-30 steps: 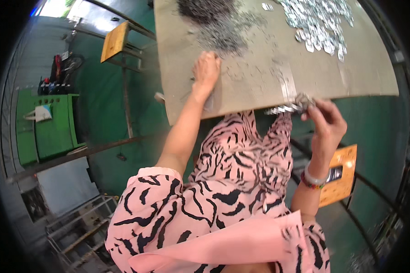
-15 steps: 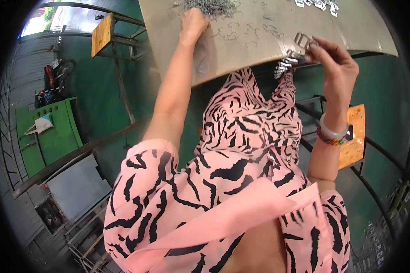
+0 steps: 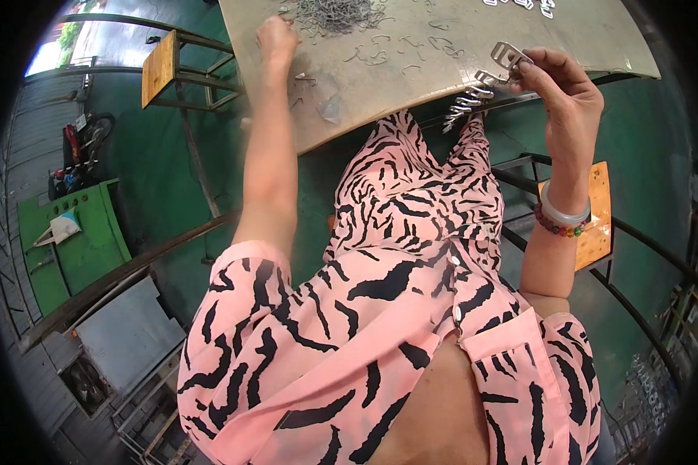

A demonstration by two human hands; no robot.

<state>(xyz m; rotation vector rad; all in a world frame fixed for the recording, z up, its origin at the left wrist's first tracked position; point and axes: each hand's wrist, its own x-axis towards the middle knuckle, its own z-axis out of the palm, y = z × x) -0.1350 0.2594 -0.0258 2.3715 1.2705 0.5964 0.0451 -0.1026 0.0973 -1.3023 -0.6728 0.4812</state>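
Over the table's left part, my left hand (image 3: 277, 40) is closed, its fingers mostly hidden; what it holds, if anything, I cannot make out. Just right of it lies a heap of thin grey wire hooks (image 3: 337, 14). Several loose wire hooks (image 3: 378, 56) are scattered nearer the front edge. My right hand (image 3: 570, 89) pinches a flat metal buckle (image 3: 509, 56) between thumb and fingers, above the front right edge. From it a chain of linked metal buckles (image 3: 470, 98) slants down and left past the edge.
A pale worktable (image 3: 349, 108) spans the top. Shiny metal pieces (image 3: 527, 5) lie at its far right. A small clear plastic scrap (image 3: 330, 108) sits near the front edge. Wooden stools stand left (image 3: 159, 70) and right (image 3: 595, 217); a green table (image 3: 74, 240) is further left.
My left hand has moved left, off the edge of the wire heap. The chain of buckles under my right hand now stretches further out to the left. The whole view has shifted slightly.
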